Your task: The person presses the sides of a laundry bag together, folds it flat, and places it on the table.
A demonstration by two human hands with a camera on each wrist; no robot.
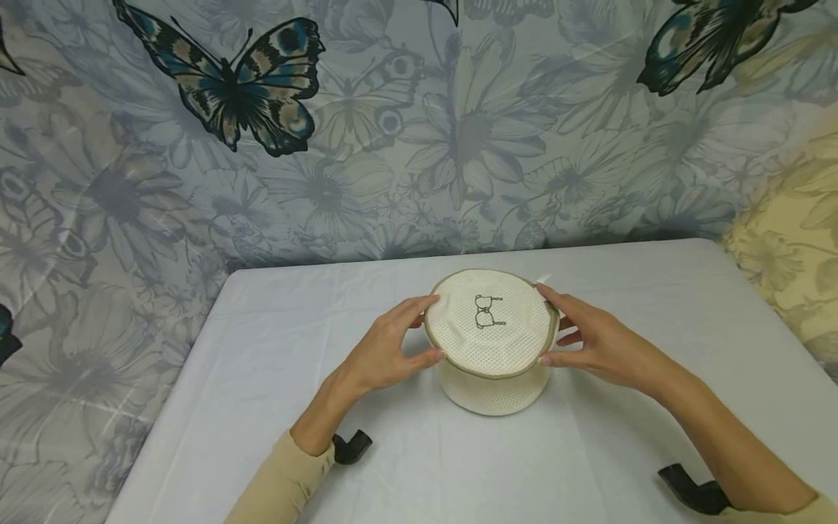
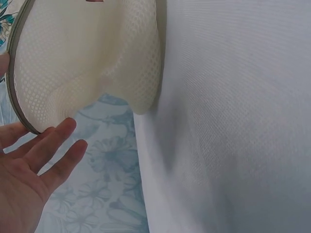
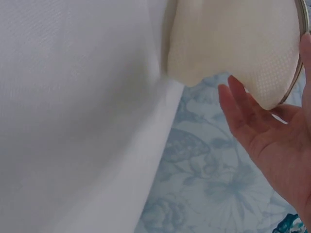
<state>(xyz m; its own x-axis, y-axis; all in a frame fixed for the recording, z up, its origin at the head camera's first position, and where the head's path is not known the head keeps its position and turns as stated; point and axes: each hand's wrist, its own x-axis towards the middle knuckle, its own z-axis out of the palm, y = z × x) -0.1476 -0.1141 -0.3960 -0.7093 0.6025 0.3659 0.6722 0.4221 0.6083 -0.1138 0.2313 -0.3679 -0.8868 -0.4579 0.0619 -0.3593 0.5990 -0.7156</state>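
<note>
A cream mesh lingerie wash bag (image 1: 491, 349) stands on the white table, round and waisted, with a small black bra outline on its flat top and a greenish-beige zip rim around it. My left hand (image 1: 382, 349) grips the rim at the left, thumb at the front and fingers further back. On the opposite side, my right hand (image 1: 602, 346) holds the rim in the same way. Both wrist views show the soft mesh wall sagging inward below the rim, with some fingers (image 2: 63, 136) spread beneath the rim. The bag's inside is hidden.
White cloth covers the table (image 1: 275, 313). Butterfly-and-flower fabric (image 1: 393, 182) hangs right behind its far edge, with a yellowish part at the right. Black wrist mounts (image 1: 694, 491) jut out near both sleeves.
</note>
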